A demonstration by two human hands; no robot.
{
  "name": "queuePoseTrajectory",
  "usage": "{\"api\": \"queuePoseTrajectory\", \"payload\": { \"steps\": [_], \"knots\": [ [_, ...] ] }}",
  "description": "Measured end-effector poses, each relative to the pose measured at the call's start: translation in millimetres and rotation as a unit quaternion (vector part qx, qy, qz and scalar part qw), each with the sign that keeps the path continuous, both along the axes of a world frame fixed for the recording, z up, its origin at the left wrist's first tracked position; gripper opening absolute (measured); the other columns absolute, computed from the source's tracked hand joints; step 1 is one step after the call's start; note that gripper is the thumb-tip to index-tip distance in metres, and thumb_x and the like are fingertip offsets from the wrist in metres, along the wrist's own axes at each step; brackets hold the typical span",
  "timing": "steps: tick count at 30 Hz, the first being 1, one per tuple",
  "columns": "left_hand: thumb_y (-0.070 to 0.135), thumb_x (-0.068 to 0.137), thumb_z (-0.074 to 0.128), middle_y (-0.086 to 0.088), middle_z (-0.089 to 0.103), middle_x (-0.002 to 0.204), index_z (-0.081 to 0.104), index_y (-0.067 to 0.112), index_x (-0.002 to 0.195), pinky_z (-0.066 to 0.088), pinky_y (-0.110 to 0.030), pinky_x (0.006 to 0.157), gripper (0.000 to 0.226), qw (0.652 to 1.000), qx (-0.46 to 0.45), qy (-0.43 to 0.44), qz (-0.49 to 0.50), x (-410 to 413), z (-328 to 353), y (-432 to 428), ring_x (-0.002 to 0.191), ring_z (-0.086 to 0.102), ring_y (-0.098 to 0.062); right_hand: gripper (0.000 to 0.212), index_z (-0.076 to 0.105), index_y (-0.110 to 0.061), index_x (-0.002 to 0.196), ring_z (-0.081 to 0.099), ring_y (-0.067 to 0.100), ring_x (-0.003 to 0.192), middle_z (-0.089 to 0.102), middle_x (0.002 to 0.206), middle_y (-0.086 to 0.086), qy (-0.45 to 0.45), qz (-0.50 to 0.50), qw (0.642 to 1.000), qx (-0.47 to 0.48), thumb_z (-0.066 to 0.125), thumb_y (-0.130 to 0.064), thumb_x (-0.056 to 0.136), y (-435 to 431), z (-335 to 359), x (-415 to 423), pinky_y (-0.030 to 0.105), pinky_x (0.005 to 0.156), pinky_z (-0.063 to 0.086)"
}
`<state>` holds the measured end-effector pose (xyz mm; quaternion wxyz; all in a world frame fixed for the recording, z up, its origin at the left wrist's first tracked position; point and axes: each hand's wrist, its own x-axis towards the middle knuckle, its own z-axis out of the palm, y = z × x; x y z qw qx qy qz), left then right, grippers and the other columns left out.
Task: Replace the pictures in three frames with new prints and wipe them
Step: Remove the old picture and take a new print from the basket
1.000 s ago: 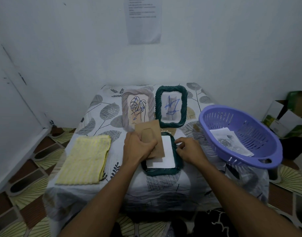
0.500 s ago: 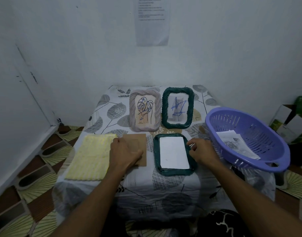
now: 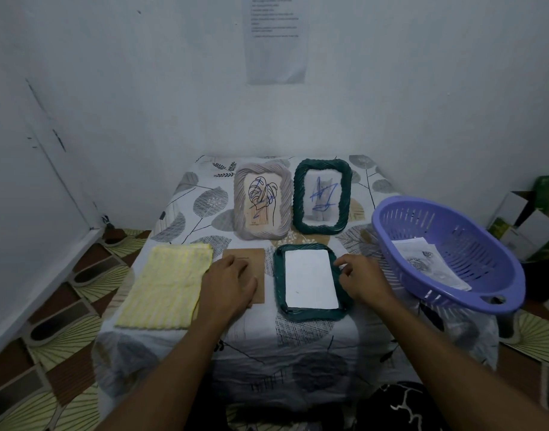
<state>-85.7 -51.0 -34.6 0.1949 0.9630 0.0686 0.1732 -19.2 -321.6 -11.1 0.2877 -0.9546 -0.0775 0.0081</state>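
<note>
Head view, the only one: dark green frame [image 3: 310, 314] lies face down at the table's [image 3: 298, 343] front centre, long axis running away from the person, w/ the white back of the old picture [image 3: 309, 279] exposed inside it. Right hand [image 3: 361, 279] is the nearer one, at the frame's right rim, fingers curled by the sheet's edge. Can't tell if it pinches rim or paper. Left hand [image 3: 228, 283] rests flat, fingers relaxed, on the brown backing board [image 3: 246, 258] just left of the frame, beside the yellow cloth [image 3: 167, 290]. Probably next: lift the sheet out by its right long edge. New prints [image 3: 428, 265] sit in the purple basket [image 3: 419, 200] to the right, so right-hand side too. Grey frame [image 3: 262, 206] and 2nd green frame [image 3: 321, 197] stand behind, both scribbled on, not yet opened.
</note>
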Motion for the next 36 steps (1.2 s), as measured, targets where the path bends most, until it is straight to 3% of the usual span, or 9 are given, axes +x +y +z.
{"api": "queuePoseTrajectory", "payload": {
  "steps": [2, 5, 10, 16, 22, 25, 28, 33, 36],
  "knots": [
    [0.046, 0.082, 0.058, -0.007, 0.061, 0.12, 0.066, 0.018, 0.109, 0.041, -0.039, 0.092, 0.04, 1.0, 0.028, -0.008, 0.011, 4, 5, -5, 0.112, 0.053, -0.027, 0.035, 0.07, -0.016, 0.111, 0.063, 0.021, 0.074, 0.072, 0.08, 0.008, 0.001, 0.0, 1.0, 0.005, 0.056, -0.003, 0.082, 1, 0, 0, 0.027, 0.071, 0.05],
    [0.052, 0.08, 0.058, -0.002, 0.062, 0.106, 0.067, 0.016, 0.092, 0.042, -0.038, 0.086, 0.039, 0.998, 0.044, -0.027, -0.027, 15, 15, -29, 0.1, 0.054, -0.023, 0.036, 0.07, -0.016, 0.112, 0.062, 0.022, 0.077, 0.072, 0.083, 0.009, -0.003, -0.002, 1.0, 0.005, 0.055, -0.003, 0.082, 1, -2, 1, 0.024, 0.074, 0.046],
    [0.066, 0.076, 0.057, -0.001, 0.059, 0.103, 0.06, 0.018, 0.072, 0.045, -0.037, 0.079, 0.049, 0.999, 0.024, 0.041, -0.016, 36, 10, -66, 0.096, 0.054, -0.021, 0.035, 0.07, -0.018, 0.112, 0.062, 0.018, 0.077, 0.07, 0.083, 0.004, -0.002, 0.0, 1.0, 0.016, 0.057, -0.005, 0.083, 3, -5, -1, 0.026, 0.073, 0.049],
    [0.055, 0.073, 0.07, 0.0, 0.06, 0.11, 0.068, 0.015, 0.081, 0.041, -0.039, 0.089, 0.042, 1.0, 0.009, 0.01, 0.015, 37, -1, -74, 0.111, 0.047, -0.02, 0.035, 0.07, -0.021, 0.114, 0.063, 0.018, 0.082, 0.071, 0.096, 0.005, -0.023, -0.007, 0.999, 0.032, 0.056, -0.008, 0.084, 3, -8, -6, 0.028, 0.075, 0.052],
    [0.044, 0.069, 0.077, 0.001, 0.058, 0.095, 0.061, 0.016, 0.085, 0.046, -0.039, 0.08, 0.036, 0.999, -0.046, -0.026, 0.004, 34, 1, -77, 0.096, 0.051, -0.02, 0.033, 0.069, -0.021, 0.114, 0.061, 0.02, 0.085, 0.071, 0.098, 0.006, -0.018, 0.003, 0.999, 0.033, 0.056, -0.01, 0.086, 1, -10, -4, 0.027, 0.075, 0.048],
    [0.035, 0.071, 0.078, 0.006, 0.052, 0.085, 0.056, 0.02, 0.08, 0.045, -0.037, 0.075, 0.028, 0.996, -0.088, -0.033, -0.01, 35, 4, -77, 0.087, 0.049, -0.018, 0.031, 0.07, -0.02, 0.112, 0.061, 0.019, 0.08, 0.071, 0.092, 0.005, -0.018, 0.009, 0.999, 0.036, 0.057, -0.01, 0.085, 0, -10, -3, 0.025, 0.073, 0.047],
    [0.026, 0.077, 0.075, 0.006, 0.058, 0.082, 0.059, 0.022, 0.077, 0.047, -0.034, 0.073, 0.016, 0.985, -0.165, -0.04, -0.012, 37, 6, -73, 0.084, 0.054, -0.017, 0.03, 0.07, -0.02, 0.111, 0.063, 0.018, 0.081, 0.072, 0.094, 0.005, -0.022, 0.009, 0.999, 0.039, 0.057, -0.011, 0.085, 0, -10, -2, 0.029, 0.077, 0.052],
    [0.012, 0.081, 0.07, -0.001, 0.066, 0.076, 0.064, 0.014, 0.077, 0.044, -0.022, 0.065, 0.008, 0.942, -0.334, -0.037, -0.016, 38, 21, -68, 0.073, 0.059, -0.013, 0.026, 0.071, -0.019, 0.111, 0.062, 0.017, 0.081, 0.072, 0.093, 0.005, -0.036, 0.011, 0.999, 0.033, 0.059, -0.018, 0.088, 2, -7, -4, 0.027, 0.079, 0.051],
    [0.009, 0.084, 0.069, -0.01, 0.069, 0.079, 0.062, 0.008, 0.079, 0.049, -0.029, 0.066, 0.008, 0.909, -0.415, -0.022, -0.023, 38, 28, -66, 0.073, 0.062, -0.019, 0.025, 0.07, -0.018, 0.11, 0.061, 0.019, 0.086, 0.069, 0.103, 0.008, -0.053, 0.019, 0.998, 0.012, 0.058, -0.019, 0.088, 6, 1, -8, 0.03, 0.079, 0.051]
  ]
}}
